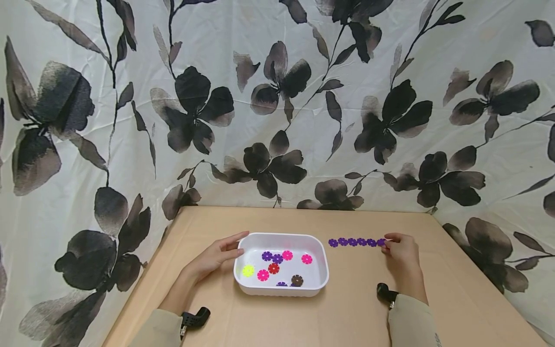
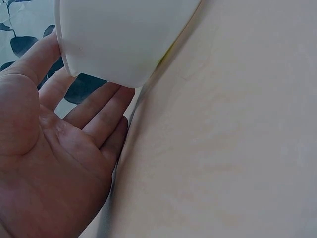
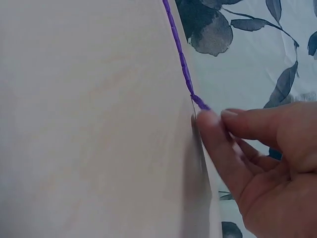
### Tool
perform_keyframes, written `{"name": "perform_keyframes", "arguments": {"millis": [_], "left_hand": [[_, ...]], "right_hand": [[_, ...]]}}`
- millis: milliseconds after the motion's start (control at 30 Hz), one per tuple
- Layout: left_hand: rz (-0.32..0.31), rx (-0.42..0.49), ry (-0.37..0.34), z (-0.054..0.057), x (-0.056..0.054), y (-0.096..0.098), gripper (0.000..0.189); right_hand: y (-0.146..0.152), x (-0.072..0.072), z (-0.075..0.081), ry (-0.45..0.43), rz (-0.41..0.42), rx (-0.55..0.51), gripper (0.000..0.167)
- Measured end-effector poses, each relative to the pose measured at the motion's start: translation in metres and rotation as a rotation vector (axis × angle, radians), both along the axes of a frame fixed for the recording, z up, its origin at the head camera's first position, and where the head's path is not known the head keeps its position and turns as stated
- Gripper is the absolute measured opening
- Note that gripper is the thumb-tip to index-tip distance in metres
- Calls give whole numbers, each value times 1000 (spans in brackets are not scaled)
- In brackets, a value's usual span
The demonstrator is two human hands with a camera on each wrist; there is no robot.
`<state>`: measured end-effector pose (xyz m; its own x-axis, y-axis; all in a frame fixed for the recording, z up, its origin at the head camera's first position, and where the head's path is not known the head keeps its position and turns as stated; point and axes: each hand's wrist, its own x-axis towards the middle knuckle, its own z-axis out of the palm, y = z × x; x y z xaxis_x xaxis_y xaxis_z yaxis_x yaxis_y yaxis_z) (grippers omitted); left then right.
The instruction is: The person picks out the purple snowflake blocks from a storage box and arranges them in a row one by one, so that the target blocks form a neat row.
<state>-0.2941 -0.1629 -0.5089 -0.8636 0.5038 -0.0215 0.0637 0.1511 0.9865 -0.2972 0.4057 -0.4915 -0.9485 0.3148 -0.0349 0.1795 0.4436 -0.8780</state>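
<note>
A white tray [image 1: 283, 292] stands on the table, holding several small flower-shaped discs in purple, pink, red, yellow and brown. My left hand [image 1: 212, 258] grips its left side, thumb at the rim; the left wrist view shows the other fingers against the outer wall. To the right of the tray lies a straight row of purple flower-shaped discs [image 1: 352, 242], edge to edge. At its right end my right hand [image 1: 401, 248] pinches the last purple disc [image 3: 200, 102] between thumb and index finger. That disc tilts away from the line of the others in the right wrist view.
The light wooden table [image 1: 338, 318] ends at a back edge just beyond the tray and the row. Behind it hangs a white cloth [image 1: 321, 130] with dark flowers. A black wrist device [image 1: 195, 318] sits at each sleeve cuff.
</note>
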Motion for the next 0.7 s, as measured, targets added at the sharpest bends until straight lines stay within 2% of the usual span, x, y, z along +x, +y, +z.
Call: {"name": "perform_keyframes", "arguments": {"millis": [167,300,433,700], "left_hand": [[-2,-3,2,1,1,-1,65],[-1,-5,3,2,0,-1,65],[2,-3,1,2,0,0,64],[-2,-6,-1,1,0,-1,64]], "right_hand": [[-4,3,6,-22,-32,174,32],[-14,0,19,67,-18,239,34],[-32,-4,36,212,40,170,37],[-72,-6,60,335,132,2,40]]}}
